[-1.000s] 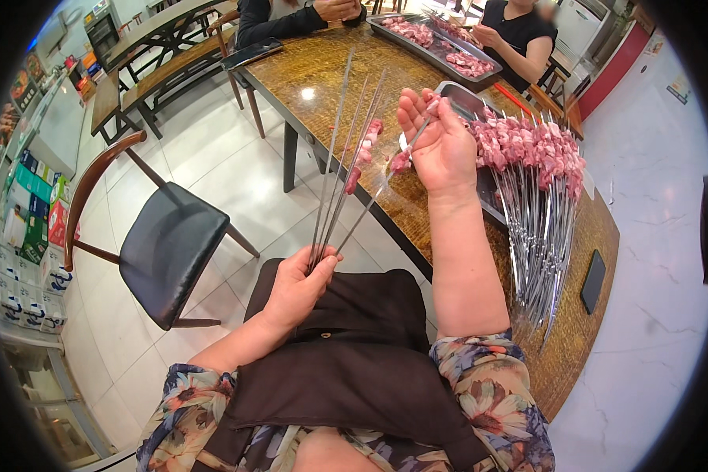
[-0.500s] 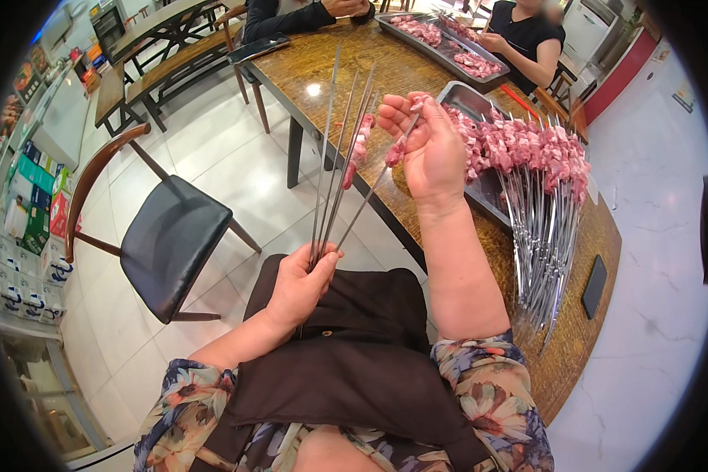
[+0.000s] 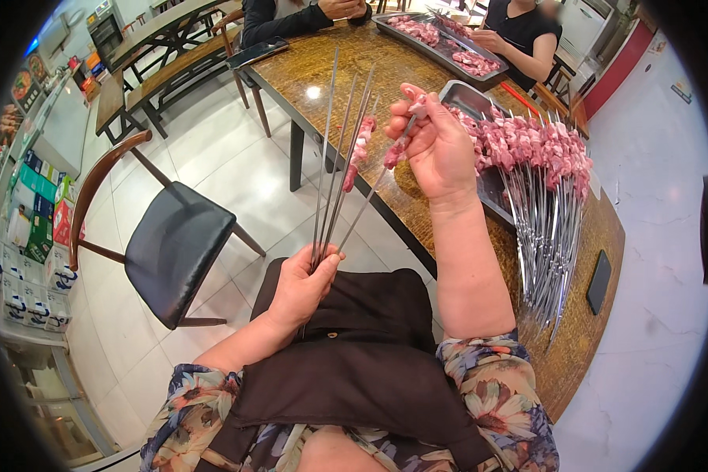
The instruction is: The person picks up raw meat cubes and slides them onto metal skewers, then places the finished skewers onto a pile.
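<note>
My left hand [image 3: 303,287] grips several metal skewers [image 3: 336,208] beside the table's [image 3: 307,67] left edge; near that edge, my right hand [image 3: 442,149] pinches a raw meat chunk [image 3: 418,108] on one skewer's upper end.

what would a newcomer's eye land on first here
Probably the big pile of meat skewers over the metal tray at right, its bare steel shafts fanning toward the wearer. Next, the left hand gripping several skewers above the lap, and the right hand pinching a piece of meat at one skewer's upper end.
</note>
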A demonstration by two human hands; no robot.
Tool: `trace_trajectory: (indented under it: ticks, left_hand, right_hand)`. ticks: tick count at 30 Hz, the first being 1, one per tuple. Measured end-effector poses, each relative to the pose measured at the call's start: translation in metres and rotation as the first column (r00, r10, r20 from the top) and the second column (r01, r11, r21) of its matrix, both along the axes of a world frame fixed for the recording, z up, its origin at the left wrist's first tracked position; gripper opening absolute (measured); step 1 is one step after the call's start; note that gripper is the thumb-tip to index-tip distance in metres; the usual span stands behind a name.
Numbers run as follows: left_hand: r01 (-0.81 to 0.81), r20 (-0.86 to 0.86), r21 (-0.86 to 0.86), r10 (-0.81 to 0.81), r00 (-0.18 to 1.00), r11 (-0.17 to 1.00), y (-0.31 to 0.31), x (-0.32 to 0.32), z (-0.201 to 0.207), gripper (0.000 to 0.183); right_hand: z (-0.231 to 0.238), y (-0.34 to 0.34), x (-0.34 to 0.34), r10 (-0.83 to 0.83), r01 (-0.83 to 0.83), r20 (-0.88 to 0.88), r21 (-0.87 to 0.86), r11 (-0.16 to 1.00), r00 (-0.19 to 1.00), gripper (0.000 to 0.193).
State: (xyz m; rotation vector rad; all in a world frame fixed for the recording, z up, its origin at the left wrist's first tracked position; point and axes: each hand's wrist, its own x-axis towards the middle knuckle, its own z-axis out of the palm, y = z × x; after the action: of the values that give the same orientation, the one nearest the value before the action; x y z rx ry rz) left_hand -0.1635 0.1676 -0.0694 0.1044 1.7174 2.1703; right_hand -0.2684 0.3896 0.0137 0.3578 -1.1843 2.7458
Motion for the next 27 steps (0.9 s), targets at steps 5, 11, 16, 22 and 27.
trace_trajectory:
  ticks: [5,11,16,22,27]
  left_hand:
    - [-0.002,0.069,0.022,0.001,0.998,1.000,0.002,0.000,0.001,0.012]
    - [-0.002,0.090,0.049,-0.003,0.996,0.999,0.003,0.002,0.003,0.012]
    - [-0.036,0.054,0.081,0.032,0.998,0.996,0.008,0.002,0.006,0.011]
    - [-0.058,0.011,0.120,0.057,0.998,0.991,0.007,-0.001,0.013,0.012]
    - [-0.039,0.035,0.152,0.035,0.999,0.988,0.007,0.000,0.013,0.012]
  right_hand:
    - [-0.001,-0.002,0.000,-0.007,0.007,-0.029,0.016,1.000,1.000,0.032]
    - [-0.002,-0.009,-0.001,-0.090,0.094,-0.039,0.126,0.988,0.995,0.029]
    - [0.002,-0.015,0.007,-0.093,0.087,0.025,0.190,0.978,0.995,0.029]
    - [0.001,-0.026,0.008,-0.022,0.020,0.009,0.194,0.981,1.000,0.035]
    - [0.001,-0.022,0.005,-0.051,0.039,0.060,0.178,0.983,0.997,0.038]
